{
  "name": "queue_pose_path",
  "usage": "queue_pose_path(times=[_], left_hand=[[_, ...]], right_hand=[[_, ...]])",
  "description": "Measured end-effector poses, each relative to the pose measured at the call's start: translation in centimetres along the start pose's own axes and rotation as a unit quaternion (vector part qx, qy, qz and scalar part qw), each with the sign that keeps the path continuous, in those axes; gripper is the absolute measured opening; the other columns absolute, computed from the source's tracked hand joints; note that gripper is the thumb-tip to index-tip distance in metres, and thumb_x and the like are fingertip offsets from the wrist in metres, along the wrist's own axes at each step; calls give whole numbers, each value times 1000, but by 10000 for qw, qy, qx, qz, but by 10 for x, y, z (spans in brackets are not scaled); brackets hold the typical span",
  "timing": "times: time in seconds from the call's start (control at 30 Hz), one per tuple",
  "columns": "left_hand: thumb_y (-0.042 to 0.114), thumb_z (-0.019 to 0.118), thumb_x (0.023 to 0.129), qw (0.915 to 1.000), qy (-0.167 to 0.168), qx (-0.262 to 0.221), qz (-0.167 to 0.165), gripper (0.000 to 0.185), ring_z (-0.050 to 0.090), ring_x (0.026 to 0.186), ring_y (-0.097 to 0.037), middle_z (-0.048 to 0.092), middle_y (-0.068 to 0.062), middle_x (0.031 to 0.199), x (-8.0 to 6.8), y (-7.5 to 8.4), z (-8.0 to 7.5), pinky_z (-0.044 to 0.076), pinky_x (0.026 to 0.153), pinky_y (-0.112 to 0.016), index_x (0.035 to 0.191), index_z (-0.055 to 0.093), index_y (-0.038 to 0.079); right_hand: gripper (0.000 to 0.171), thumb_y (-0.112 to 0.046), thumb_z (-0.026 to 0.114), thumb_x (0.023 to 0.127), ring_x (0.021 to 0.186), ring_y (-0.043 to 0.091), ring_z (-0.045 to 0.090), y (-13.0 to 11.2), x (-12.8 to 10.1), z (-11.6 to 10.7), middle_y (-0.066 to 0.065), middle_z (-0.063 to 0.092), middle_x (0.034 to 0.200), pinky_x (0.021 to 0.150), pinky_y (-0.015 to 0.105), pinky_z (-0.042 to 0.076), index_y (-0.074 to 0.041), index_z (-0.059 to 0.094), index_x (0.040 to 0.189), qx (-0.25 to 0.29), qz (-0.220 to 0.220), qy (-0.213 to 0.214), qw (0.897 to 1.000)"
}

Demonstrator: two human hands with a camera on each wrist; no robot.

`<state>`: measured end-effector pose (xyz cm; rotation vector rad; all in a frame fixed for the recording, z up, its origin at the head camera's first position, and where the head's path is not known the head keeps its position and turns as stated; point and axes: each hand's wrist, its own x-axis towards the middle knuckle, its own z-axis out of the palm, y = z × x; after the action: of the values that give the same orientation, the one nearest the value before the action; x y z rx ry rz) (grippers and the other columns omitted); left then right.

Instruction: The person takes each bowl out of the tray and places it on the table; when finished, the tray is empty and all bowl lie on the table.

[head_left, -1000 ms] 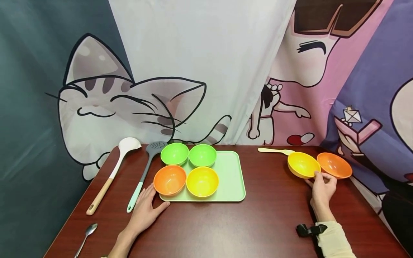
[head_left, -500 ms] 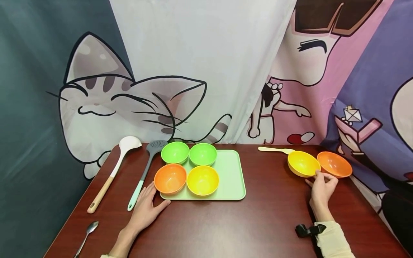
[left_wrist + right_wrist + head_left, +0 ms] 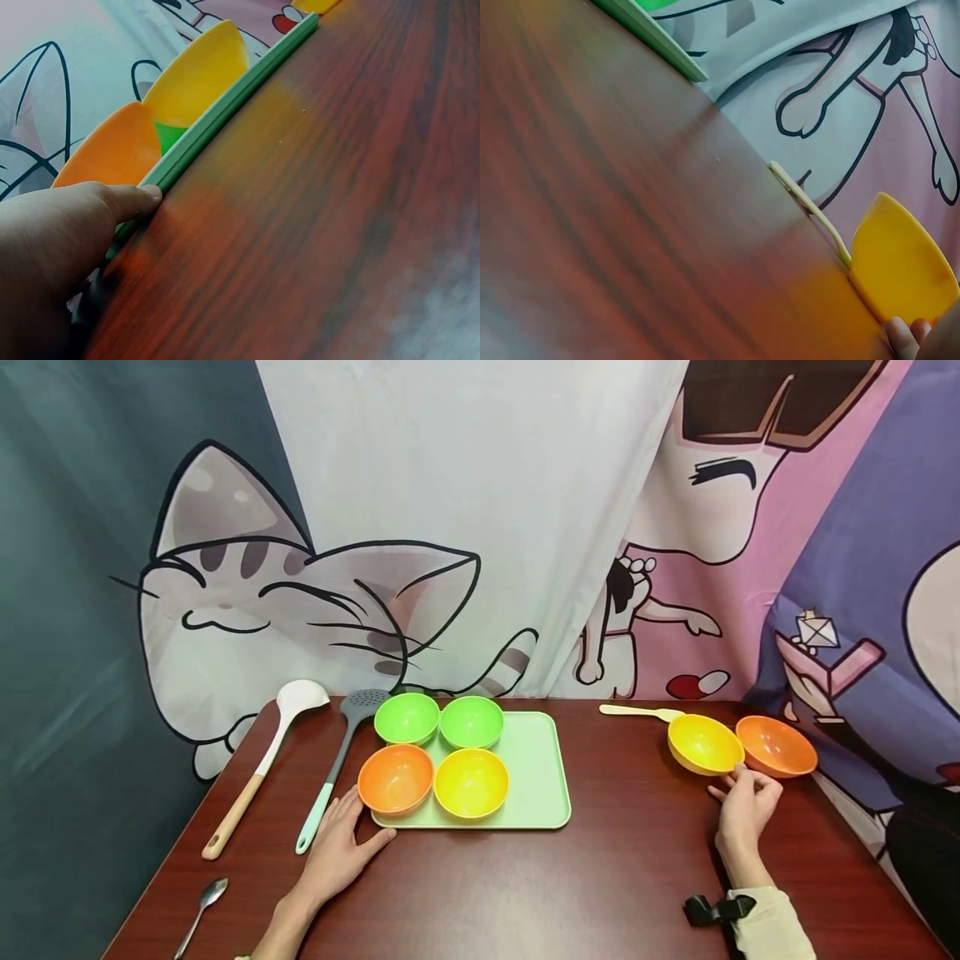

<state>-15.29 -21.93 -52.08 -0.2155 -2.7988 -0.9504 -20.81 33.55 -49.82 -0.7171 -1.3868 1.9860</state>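
Observation:
At the right of the head view, my right hand (image 3: 746, 814) is by the near edge of a yellow bowl (image 3: 705, 745), fingertips right at its rim and thumb just off it. The right wrist view shows that yellow bowl (image 3: 904, 259) with the fingertips (image 3: 900, 334) at its lower edge. An orange bowl (image 3: 776, 746) stands beside it. My left hand (image 3: 341, 852) rests by the front left corner of a light green tray (image 3: 536, 777), fingers extended and thumb on the edge. On the tray sit a second orange bowl (image 3: 396, 779), another yellow bowl (image 3: 471, 783) and two green bowls (image 3: 407, 719).
Left of the tray lie a white ladle (image 3: 281, 727) with a wooden handle and a grey slotted turner (image 3: 345, 752). A metal spoon (image 3: 201, 914) is near the front left. A cream-coloured utensil (image 3: 637, 711) lies behind the right yellow bowl. A printed curtain (image 3: 480, 527) hangs behind the table.
My right hand has drawn back slightly from the yellow bowl, its thumb and fingertips coming off the rim they pinched. The left hand and the bowls look the same.

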Motion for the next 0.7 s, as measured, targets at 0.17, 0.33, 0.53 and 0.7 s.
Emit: queue_pose_path(times=[0.17,0.33,0.53,0.7], left_hand=[[42,77,86,9999,59,-84,94,85,35,144,-41,44,-24,152,5,1,0,17,120,-62,149,41,-3],[41,78,84,9999,60,-90,89,86,35,144,-40,45,-24,151,4,0,1,18,119,-62,148,41,-3],[41,79,84,10000,43,-44,37,86,37,143,-39,46,-24,150,-1,-2,1,19,119,-62,148,42,-3],[38,79,83,9999,93,-32,67,84,38,142,-40,47,-24,149,0,-1,1,19,119,-62,147,43,-3]], right_hand=[[10,-20,53,102,81,10,58,-3,-8,0,2,50,105,54,16,55,-17,44,100,6,-87,12,10000],[9,-17,57,100,75,10,60,0,-20,-1,0,56,91,53,17,56,-13,51,95,123,-124,7,9998],[14,-2,54,97,62,12,64,6,-35,0,2,65,69,51,24,58,-1,61,84,870,-262,-266,9955],[18,3,52,96,59,14,66,7,-40,4,5,66,67,54,25,60,0,62,81,1164,-452,-580,9905]])
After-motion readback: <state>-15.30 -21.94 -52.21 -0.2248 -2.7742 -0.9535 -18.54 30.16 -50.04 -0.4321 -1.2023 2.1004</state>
